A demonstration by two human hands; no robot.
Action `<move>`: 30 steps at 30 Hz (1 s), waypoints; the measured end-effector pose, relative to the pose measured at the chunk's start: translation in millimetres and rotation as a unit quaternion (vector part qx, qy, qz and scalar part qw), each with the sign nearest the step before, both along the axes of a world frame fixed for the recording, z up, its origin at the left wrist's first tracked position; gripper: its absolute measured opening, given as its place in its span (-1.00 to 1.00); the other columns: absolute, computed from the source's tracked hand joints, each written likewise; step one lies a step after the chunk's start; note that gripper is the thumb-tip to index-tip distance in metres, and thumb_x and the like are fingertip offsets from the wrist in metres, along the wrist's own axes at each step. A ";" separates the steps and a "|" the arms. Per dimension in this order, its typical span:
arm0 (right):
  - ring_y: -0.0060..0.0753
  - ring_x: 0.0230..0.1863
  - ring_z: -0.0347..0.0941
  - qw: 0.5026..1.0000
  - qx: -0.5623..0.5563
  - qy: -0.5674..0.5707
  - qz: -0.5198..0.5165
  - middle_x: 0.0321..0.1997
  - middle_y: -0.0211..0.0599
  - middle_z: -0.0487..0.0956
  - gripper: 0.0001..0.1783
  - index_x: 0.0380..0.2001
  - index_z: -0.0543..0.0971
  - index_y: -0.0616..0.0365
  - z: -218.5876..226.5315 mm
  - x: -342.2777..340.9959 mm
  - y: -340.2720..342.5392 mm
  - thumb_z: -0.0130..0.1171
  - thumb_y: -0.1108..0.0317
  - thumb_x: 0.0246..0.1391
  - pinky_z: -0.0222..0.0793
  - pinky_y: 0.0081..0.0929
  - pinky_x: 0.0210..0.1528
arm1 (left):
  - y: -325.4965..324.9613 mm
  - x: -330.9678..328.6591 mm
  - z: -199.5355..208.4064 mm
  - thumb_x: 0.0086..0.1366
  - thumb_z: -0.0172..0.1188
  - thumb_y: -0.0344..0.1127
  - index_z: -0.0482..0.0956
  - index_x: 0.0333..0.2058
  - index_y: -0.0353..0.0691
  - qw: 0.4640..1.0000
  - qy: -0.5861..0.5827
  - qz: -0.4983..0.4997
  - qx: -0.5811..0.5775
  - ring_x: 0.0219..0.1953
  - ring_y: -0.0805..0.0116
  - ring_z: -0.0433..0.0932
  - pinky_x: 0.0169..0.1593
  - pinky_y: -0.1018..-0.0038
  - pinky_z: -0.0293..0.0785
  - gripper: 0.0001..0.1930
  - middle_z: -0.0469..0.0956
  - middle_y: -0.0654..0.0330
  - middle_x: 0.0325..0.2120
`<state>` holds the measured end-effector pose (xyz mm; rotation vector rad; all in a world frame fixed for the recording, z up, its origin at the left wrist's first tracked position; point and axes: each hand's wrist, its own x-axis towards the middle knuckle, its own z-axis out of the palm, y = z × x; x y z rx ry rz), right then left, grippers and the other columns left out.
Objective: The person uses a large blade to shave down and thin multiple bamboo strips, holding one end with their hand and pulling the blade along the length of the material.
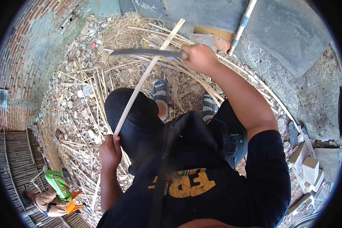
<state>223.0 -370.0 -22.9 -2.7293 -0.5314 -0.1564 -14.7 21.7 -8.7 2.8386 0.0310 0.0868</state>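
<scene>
My right hand (pixel 200 58) is closed round the handle of a machete (pixel 140 52), whose long dark blade points left. The blade crosses a pale bamboo strip (pixel 140 84) near its upper part; I cannot tell whether they touch. My left hand (pixel 110 152) grips the strip's lower end, beside my left knee. From there the strip slants up and to the right, over my dark trouser leg, to a free end beyond the blade. Split bamboo strips (pixel 186 70) lie in a loose pile on the ground behind the machete and beyond my feet.
Dry straw (pixel 123 32) and rubble cover the ground. A brick wall (pixel 30 49) stands left, a concrete wall (pixel 292 87) right, with a pole (pixel 242 28) leaning there. Wooden blocks (pixel 310 170) lie lower right. Another person (pixel 57 193) sits on an orange stool at lower left.
</scene>
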 end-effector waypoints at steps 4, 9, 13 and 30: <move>-0.06 -0.15 0.65 0.998 -0.032 0.034 0.030 -0.21 -0.13 0.70 -0.73 -0.13 0.63 -0.05 3.2 -8.7 11.8 0.19 0.24 0.07 0.58 -0.09 -0.07 | 1.5 -0.9 -7.2 0.47 0.07 -0.17 0.39 -0.40 -0.24 1.000 -0.023 -0.014 0.000 -0.58 -0.30 0.50 -0.52 -0.06 0.33 -0.70 0.49 -0.15 -0.68; -0.05 -0.07 0.64 0.992 0.010 0.031 -0.123 -0.12 -0.07 0.70 -0.63 -0.03 0.62 -0.05 -20.4 31.5 -43.2 0.16 0.28 0.05 0.57 -0.09 0.01 | 7.7 2.2 0.1 0.47 0.09 -0.14 0.39 -0.38 -0.22 0.998 -0.010 -0.008 0.054 -0.59 -0.29 0.50 -0.52 -0.05 0.33 -0.70 0.49 -0.12 -0.68; -0.10 -0.20 0.67 0.997 0.039 0.012 -0.072 -0.23 -0.15 0.70 -0.71 -0.11 0.63 -0.07 -11.9 20.8 -30.2 0.18 0.28 0.06 0.61 -0.12 -0.10 | 5.3 2.1 -3.0 0.46 0.09 -0.14 0.39 -0.38 -0.23 1.000 0.002 -0.001 0.030 -0.58 -0.29 0.51 -0.52 -0.04 0.33 -0.70 0.49 -0.13 -0.67; -0.10 -0.34 0.65 0.999 -0.007 -0.013 0.046 -0.43 -0.21 0.67 -0.77 -0.24 0.62 -0.07 -13.7 8.5 -3.1 0.24 0.32 -0.05 0.59 -0.13 -0.25 | 7.6 6.4 0.5 0.47 0.07 -0.19 0.40 -0.42 -0.28 1.000 -0.005 -0.020 -0.004 -0.56 -0.28 0.49 -0.49 -0.01 0.32 -0.69 0.47 -0.13 -0.67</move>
